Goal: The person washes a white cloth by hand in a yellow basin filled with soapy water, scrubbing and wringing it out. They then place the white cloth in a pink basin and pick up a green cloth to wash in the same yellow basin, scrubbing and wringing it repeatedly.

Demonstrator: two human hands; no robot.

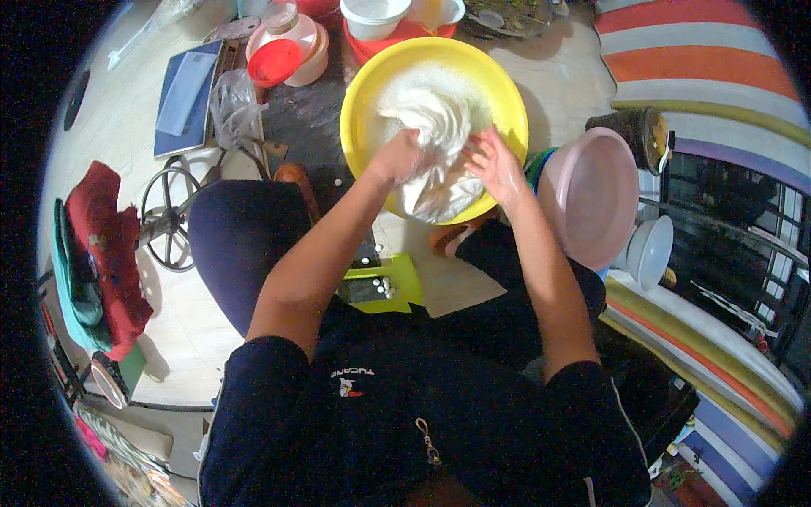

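A yellow basin (509, 97) sits in front of me, with whitish suds (456, 80) inside it. A bunched, wet-looking white cloth (438, 127) lies twisted in it, partly swirled up. My left hand (399, 156) is closed on the left side of the cloth, its fingertips hidden in the folds. On the right, my right hand (494, 167) is at the cloth's edge with fingers spread and palm turned toward it. Whether those fingertips touch the cloth is hard to tell.
Pink basins (591, 198) stand close on the right, near a pale blue bowl (649, 253). Small white balls (387, 287) lie by a yellow-green item (405, 283) below the basin. Tubs with a red lid (274, 63) and a plastic bag (235, 106) are at far left.
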